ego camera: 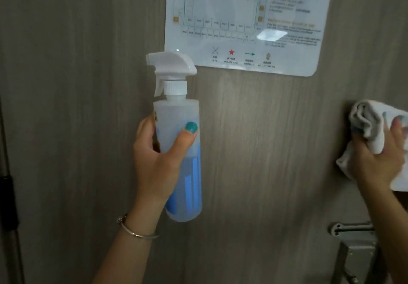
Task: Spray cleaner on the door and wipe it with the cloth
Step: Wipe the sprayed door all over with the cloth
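A grey-brown wood-grain door [265, 151] fills the view. My left hand [159, 158] is wrapped around the body of a translucent spray bottle [183, 184] with a white trigger head and blue liquid in its lower part. The bottle is upright, its nozzle pointing left, and no finger is on the trigger. My right hand [375, 162] holds a bunched white cloth [366, 124] pressed against the door at the right edge of the view.
A glossy white evacuation plan sign [242, 23] is fixed to the door above the bottle. A metal door handle and lock plate [355, 250] sit at the lower right. A dark hinge and door edge [8, 204] run down the left.
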Demonstrator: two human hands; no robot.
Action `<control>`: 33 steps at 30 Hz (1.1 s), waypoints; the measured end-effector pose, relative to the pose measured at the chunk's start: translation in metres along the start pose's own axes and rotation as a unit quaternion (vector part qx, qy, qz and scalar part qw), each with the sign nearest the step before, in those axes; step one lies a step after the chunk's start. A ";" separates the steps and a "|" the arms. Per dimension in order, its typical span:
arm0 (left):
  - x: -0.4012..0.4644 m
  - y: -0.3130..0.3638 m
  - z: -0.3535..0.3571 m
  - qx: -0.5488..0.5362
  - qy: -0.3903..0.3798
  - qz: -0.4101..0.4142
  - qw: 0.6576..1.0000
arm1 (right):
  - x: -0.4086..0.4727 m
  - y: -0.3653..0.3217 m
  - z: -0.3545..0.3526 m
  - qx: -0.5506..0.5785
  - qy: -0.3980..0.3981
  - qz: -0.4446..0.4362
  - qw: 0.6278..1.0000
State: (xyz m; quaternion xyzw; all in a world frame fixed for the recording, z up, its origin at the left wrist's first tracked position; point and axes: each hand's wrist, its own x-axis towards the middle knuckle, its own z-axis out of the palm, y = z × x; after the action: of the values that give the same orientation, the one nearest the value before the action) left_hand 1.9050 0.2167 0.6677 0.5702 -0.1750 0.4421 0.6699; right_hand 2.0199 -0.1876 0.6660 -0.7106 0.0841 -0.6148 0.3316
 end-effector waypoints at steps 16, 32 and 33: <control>0.019 0.031 -0.011 0.002 0.032 0.010 0.999 | -0.112 -0.195 0.060 0.087 -0.051 -0.286 0.953; -0.047 0.107 -0.164 0.194 0.151 0.042 0.968 | -0.291 -0.350 -0.002 0.573 -0.201 -0.026 0.794; -0.054 0.115 -0.174 0.202 0.159 0.041 0.966 | -0.302 -0.357 -0.011 0.594 -0.233 0.031 0.770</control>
State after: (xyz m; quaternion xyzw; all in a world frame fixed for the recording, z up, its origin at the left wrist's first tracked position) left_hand 1.7373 0.3508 0.6473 0.6081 0.0032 0.5804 0.5415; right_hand 1.8375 0.2409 0.6243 -0.4907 -0.3551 -0.3476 0.7158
